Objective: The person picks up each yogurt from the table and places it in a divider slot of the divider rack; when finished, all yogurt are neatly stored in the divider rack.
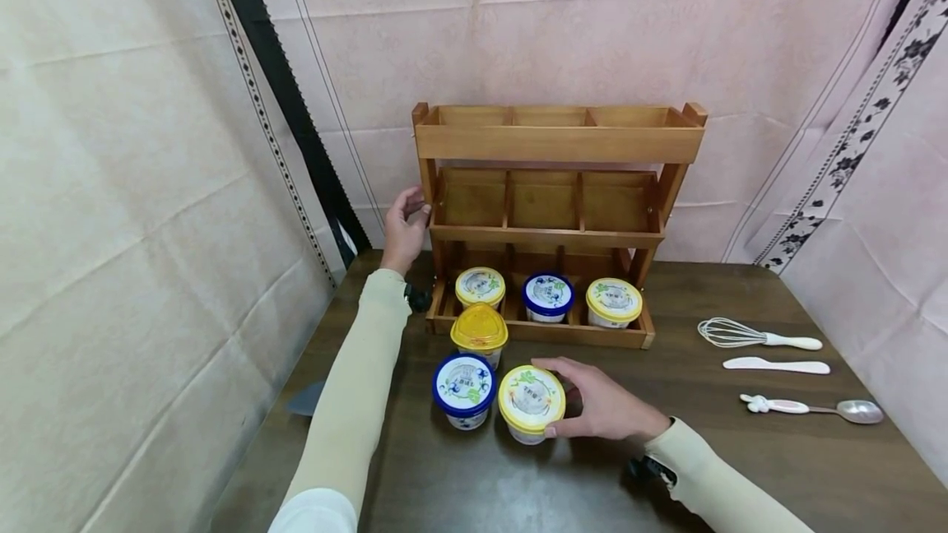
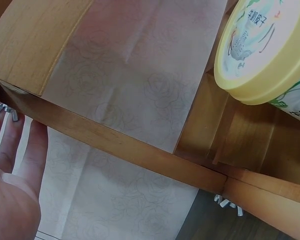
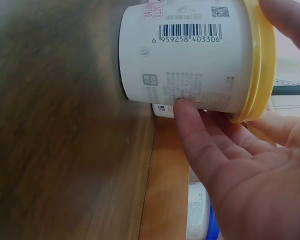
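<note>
My right hand [image 1: 611,405] grips a white tub with a pale yellow lid [image 1: 532,398], thumb on the near side and fingers round the far side. In the right wrist view, a barcode shows on this tub [image 3: 190,55]. Beside it stands a blue-lidded tub [image 1: 464,385], and behind that a tub with a deeper yellow domed lid [image 1: 480,329]. At the left side of a three-tier wooden rack [image 1: 559,144], my left hand [image 1: 405,229] touches the upright. Its fingers [image 2: 32,155] lie fairly straight against the wood by a wing nut.
The rack's bottom tier holds a yellow-lidded tub [image 1: 480,286] at left, a blue-lidded one [image 1: 548,296] in the middle and another yellow-lidded one [image 1: 614,301] at right. A whisk [image 1: 759,336], a white knife [image 1: 776,365] and a spoon [image 1: 810,407] lie on the table's right side.
</note>
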`<state>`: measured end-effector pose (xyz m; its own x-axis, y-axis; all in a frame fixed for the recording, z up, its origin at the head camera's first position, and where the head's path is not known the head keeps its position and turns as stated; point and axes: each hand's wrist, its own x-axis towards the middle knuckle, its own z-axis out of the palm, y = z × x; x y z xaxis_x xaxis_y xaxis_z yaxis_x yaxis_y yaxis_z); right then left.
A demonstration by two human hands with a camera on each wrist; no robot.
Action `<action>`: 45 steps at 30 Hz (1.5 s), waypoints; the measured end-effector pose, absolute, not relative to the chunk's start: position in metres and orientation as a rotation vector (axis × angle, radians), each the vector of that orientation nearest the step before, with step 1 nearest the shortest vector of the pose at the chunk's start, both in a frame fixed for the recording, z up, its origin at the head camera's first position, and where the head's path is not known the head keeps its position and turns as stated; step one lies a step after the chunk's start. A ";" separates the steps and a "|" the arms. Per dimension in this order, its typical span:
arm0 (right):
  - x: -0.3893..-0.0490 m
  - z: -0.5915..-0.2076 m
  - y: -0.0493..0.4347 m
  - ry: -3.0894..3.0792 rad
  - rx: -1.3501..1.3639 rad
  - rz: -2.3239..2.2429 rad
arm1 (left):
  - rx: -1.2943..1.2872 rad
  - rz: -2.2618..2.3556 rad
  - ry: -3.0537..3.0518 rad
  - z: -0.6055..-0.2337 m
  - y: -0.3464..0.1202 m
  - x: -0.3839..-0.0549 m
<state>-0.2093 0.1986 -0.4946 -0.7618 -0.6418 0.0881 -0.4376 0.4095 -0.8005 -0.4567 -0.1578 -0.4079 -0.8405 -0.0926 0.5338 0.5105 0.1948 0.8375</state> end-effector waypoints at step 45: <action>-0.223 -0.428 0.228 2.737 -0.903 -1.443 | -0.352 -1.723 -1.990 -0.391 -0.147 -0.435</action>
<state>-0.2225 0.2284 -0.4277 -0.8400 -0.4382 0.3200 -0.5116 0.4430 -0.7362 -0.4349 -0.1474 -0.3909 -0.8514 -0.1154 0.5117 0.4899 0.1737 0.8543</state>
